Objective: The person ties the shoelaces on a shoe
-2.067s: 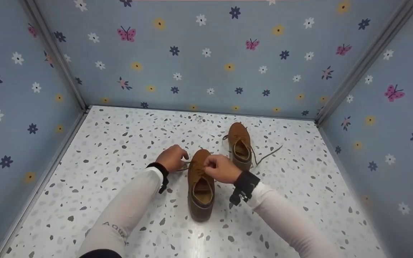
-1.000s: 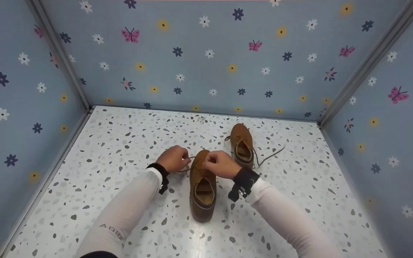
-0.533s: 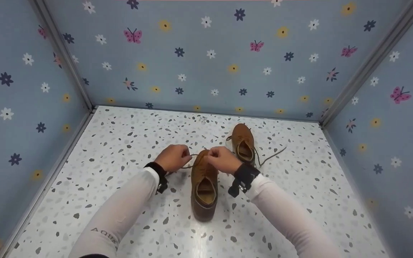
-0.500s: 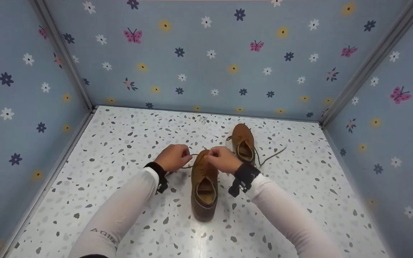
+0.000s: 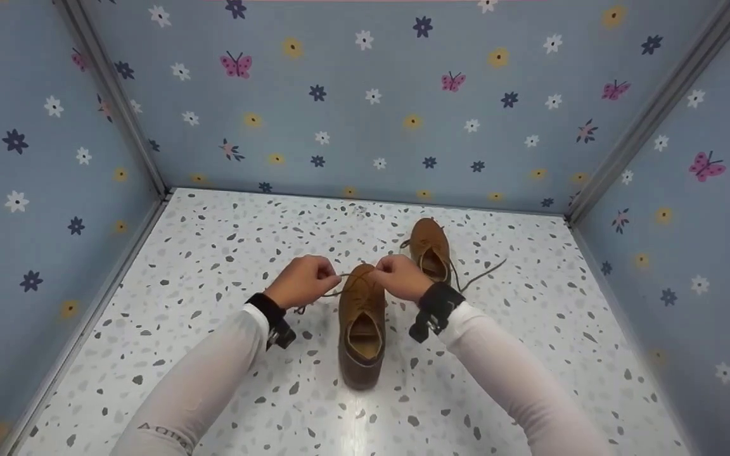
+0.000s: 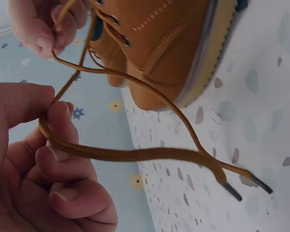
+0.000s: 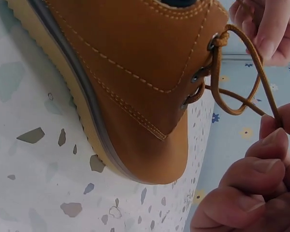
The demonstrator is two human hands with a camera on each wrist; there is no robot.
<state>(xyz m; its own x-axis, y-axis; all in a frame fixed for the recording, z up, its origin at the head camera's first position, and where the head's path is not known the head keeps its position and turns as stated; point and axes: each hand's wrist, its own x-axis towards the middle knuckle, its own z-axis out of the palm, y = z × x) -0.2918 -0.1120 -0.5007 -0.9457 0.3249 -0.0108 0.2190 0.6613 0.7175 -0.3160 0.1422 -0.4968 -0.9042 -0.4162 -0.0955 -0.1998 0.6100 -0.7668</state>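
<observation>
A brown lace-up shoe (image 5: 361, 375) stands on the floor between both hands, toe pointing away. Its brown shoelace (image 6: 130, 154) comes up off the eyelets. Thumb and forefinger of my left hand (image 5: 301, 282) pinch one stretch of lace left of the toe. Two dark-tipped lace ends hang down past that hand in the left wrist view. My right hand (image 5: 404, 277) pinches another stretch right of the toe, seen up close in the right wrist view. Between the hands the lace strands (image 7: 267, 82) cross and form a loop.
A matching brown shoe (image 5: 427, 233) stands farther forward to the right, its loose lace (image 5: 484, 275) trailing on the speckled white floor (image 5: 225, 380). Blue flowered panels (image 5: 365, 76) enclose the floor at the back and both sides.
My right hand has moved forward and slightly right, away from the shoe's opening toward the toe. My left hand stays beside the toe with its wrist shifted left. Both shoes remain in place.
</observation>
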